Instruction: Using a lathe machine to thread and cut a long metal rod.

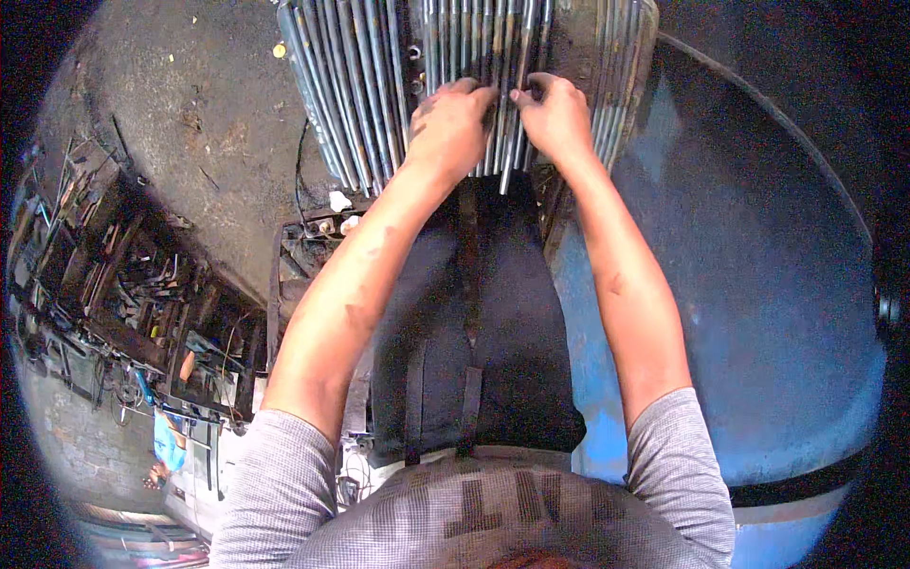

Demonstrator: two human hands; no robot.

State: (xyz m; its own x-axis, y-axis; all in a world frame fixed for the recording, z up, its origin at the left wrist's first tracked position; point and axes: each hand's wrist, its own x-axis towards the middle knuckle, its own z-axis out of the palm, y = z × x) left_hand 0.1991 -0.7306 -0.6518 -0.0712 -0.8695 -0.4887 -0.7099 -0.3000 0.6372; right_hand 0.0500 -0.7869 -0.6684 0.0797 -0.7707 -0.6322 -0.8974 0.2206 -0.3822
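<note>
Many long, thin metal rods (355,85) lie side by side in front of me, their near ends pointing toward my body. My left hand (448,128) rests over the middle rods with its fingers curled; what they grip, if anything, is hidden beneath the hand. To its right, my right hand (559,119) is closed, its thumb and bent forefinger at a metal rod (507,169) that juts out nearer to me than its neighbours. Both hands have dark smudges on the fingers. A further group of rods (616,85) lies right of my right hand.
A large blue metal surface (749,284) with a curved rim fills the right side. Left are a stained floor (218,142) and a dark rack (142,266) of metal scraps. White crumpled bits (339,201) lie near the rods. A person in blue (169,441) is at lower left.
</note>
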